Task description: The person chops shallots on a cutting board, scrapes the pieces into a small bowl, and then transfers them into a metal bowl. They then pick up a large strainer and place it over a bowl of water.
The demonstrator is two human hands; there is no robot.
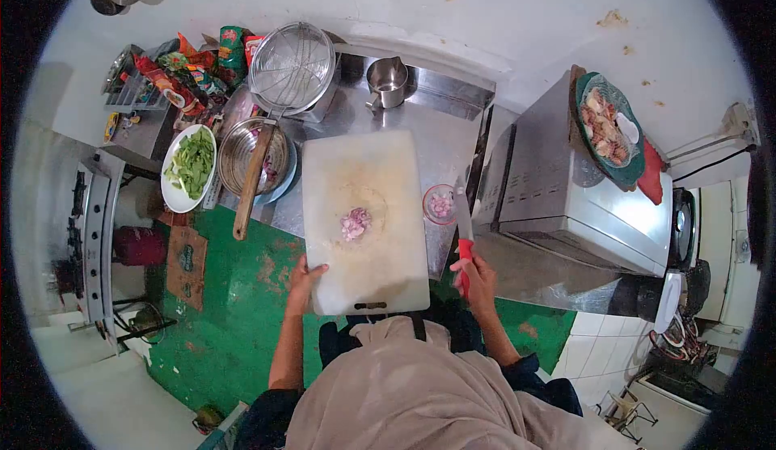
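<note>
The left hand [302,284] grips the cutting board [380,175] by its left edge, chopped onion [355,223] on top; the right hand [478,278] clasps a knife [465,233] beside a small bowl [428,216] on the table [440,139].

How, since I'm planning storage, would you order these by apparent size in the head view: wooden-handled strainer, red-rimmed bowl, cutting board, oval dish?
1. Cutting board
2. Wooden-handled strainer
3. Oval dish
4. Red-rimmed bowl
</note>
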